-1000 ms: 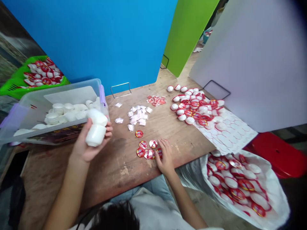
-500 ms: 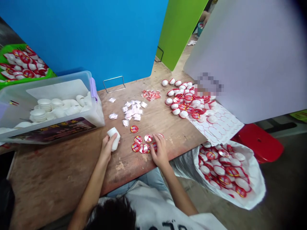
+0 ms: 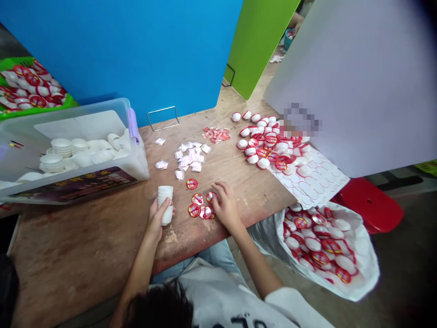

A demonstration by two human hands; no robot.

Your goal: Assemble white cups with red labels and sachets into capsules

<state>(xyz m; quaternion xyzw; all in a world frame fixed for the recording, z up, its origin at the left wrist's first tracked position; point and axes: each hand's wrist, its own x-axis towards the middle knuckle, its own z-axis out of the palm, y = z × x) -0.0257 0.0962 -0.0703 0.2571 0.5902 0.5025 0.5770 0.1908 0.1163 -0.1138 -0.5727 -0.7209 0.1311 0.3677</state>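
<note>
My left hand point(image 3: 157, 216) is wrapped round a stack of white cups point(image 3: 165, 200) near the table's front edge. My right hand point(image 3: 225, 205) rests over the right side of a group of round red lids point(image 3: 194, 210), its fingers bent and apart, with a lid partly under the fingertips. A single red lid point(image 3: 191, 183) lies behind that group. Farther back are a pile of small white packets point(image 3: 190, 157) and some small red packets point(image 3: 216, 135).
A clear bin point(image 3: 141, 159) of white cups stands at the left, by a green basket point(image 3: 70, 101) of filled cups. Red-rimmed cups point(image 3: 262, 163) are heaped at the right, above a white sack point(image 3: 370, 269) and red stool point(image 3: 382, 207). Blue point(image 3: 136, 50) and grey panels point(image 3: 362, 82) stand behind.
The stack of cups in my left hand has turned more upright. My right hand has shifted slightly left and back, over the lids at the group's right side.
</note>
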